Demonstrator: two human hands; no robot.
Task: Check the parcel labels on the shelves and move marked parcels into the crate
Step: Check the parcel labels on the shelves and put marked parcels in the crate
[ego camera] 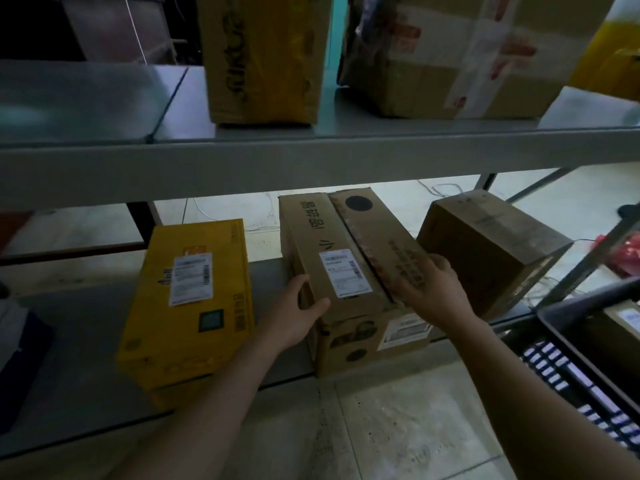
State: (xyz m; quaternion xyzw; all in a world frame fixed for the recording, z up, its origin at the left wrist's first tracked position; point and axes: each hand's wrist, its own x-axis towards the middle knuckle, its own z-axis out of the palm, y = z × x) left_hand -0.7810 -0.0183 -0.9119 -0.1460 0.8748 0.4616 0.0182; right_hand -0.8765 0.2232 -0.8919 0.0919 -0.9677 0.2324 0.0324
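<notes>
A long brown parcel (pixel 339 244) with a white label and a black dot on top lies on the lower shelf (pixel 86 327), stacked on another brown box (pixel 367 341). My left hand (pixel 294 310) grips its near left corner, thumb on top. My right hand (pixel 429 289) holds its right side, fingers spread over the top. A yellow parcel (pixel 190 306) with a white label sits to the left. A brown box (pixel 491 247) sits to the right. The black crate (pixel 588 348) is at the lower right, with a parcel inside.
The upper shelf (pixel 311 150) carries a yellow-taped carton (pixel 263 57) and a large taped carton (pixel 460 53). A yellow bag (pixel 613 53) is at the top right. Tiled floor lies below, with cables behind the shelves and a red bag (pixel 628 258) at the right.
</notes>
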